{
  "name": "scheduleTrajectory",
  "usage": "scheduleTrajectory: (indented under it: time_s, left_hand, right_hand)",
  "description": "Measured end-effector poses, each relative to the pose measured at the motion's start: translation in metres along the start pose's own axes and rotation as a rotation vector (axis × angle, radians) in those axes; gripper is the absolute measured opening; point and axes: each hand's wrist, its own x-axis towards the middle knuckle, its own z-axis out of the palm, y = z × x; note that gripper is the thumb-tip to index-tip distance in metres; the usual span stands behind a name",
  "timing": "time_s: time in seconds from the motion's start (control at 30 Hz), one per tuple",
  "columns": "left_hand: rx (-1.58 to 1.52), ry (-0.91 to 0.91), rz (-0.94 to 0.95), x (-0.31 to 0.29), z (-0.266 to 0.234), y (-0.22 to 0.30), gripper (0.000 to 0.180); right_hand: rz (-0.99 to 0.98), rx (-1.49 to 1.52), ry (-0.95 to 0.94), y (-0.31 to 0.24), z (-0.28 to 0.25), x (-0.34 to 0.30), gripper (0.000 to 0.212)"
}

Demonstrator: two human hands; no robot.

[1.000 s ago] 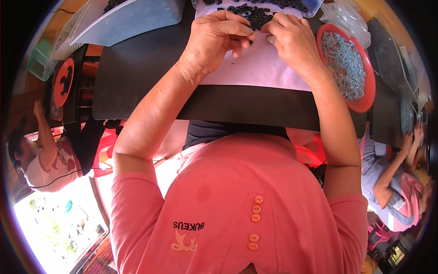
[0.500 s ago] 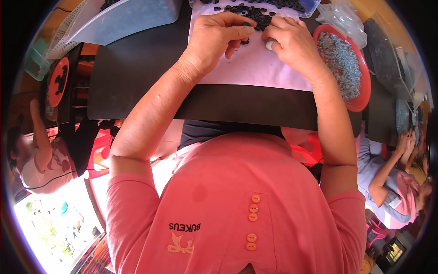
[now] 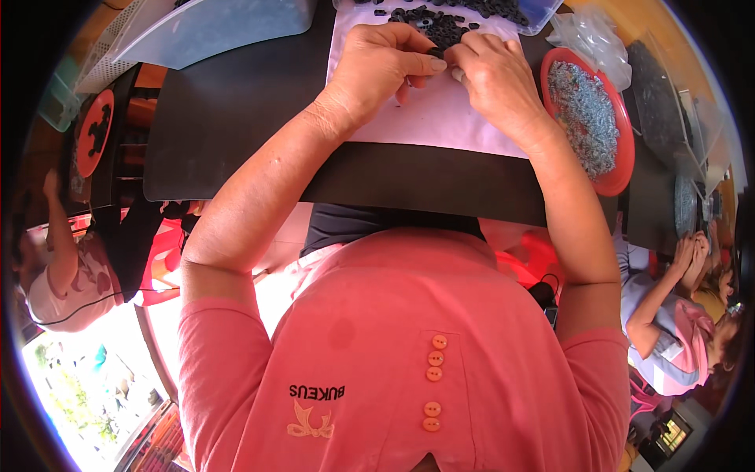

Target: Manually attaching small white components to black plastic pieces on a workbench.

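My left hand [image 3: 370, 71] pinches a small black piece [image 3: 436, 53] between thumb and fingers, above a pale pink sheet [image 3: 440, 122]. Closed fingertips of my right hand [image 3: 499, 79] meet the left ones at that piece. Whether the right fingers hold a tiny part of their own is hidden. Just beyond both hands lies a loose pile of small black parts [image 3: 447, 31], some of them ring-like. To the right of my right hand stands a red bowl [image 3: 626, 153] of small shiny metal pieces [image 3: 590, 126], too fine to name.
A translucent bin [image 3: 220, 39] stands on the dark table [image 3: 236, 118] at the far left. A clear plastic bag [image 3: 598, 43] lies behind the red bowl. Other people work at the left [image 3: 75, 275] and right [image 3: 668, 330]. A red dish [image 3: 85, 153] sits at the left.
My right hand has moved left, bringing its fingertips from apart to meeting the left hand at the black piece. The left hand has shifted slightly right.
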Motion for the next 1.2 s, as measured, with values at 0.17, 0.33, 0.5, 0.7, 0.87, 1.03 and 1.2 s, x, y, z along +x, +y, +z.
scheduleTrajectory:
  time_s: [0.17,0.33,0.5,0.7,0.87,1.03,1.2]
  left_hand:
    - [0.006,0.009,0.000,0.002,-0.004,-0.002,0.016]
    - [0.037,-0.013,-0.032,0.004,-0.004,-0.006,0.018]
    - [0.052,-0.014,-0.033,0.003,-0.003,-0.004,0.019]
    - [0.081,-0.011,-0.025,0.003,-0.002,-0.006,0.016]
    - [0.159,-0.014,-0.006,0.003,0.001,-0.007,0.017]
    - [0.075,-0.023,0.003,0.000,0.002,-0.002,0.017]
    - [0.010,-0.005,-0.001,-0.001,0.000,-0.001,0.015]
  right_hand:
    - [-0.034,0.034,0.028,0.002,-0.002,-0.002,0.013]
    - [-0.080,-0.004,-0.043,0.000,-0.007,-0.002,0.015]
    - [-0.064,-0.092,-0.018,-0.011,-0.005,-0.001,0.015]
    - [0.144,0.405,0.057,-0.007,-0.009,0.004,0.011]
    - [0.358,1.051,0.087,-0.019,-0.018,0.011,0.013]
    - [0.474,1.316,0.094,-0.015,-0.011,0.009,0.016]
    - [0.491,1.328,0.098,-0.020,-0.013,0.010,0.016]
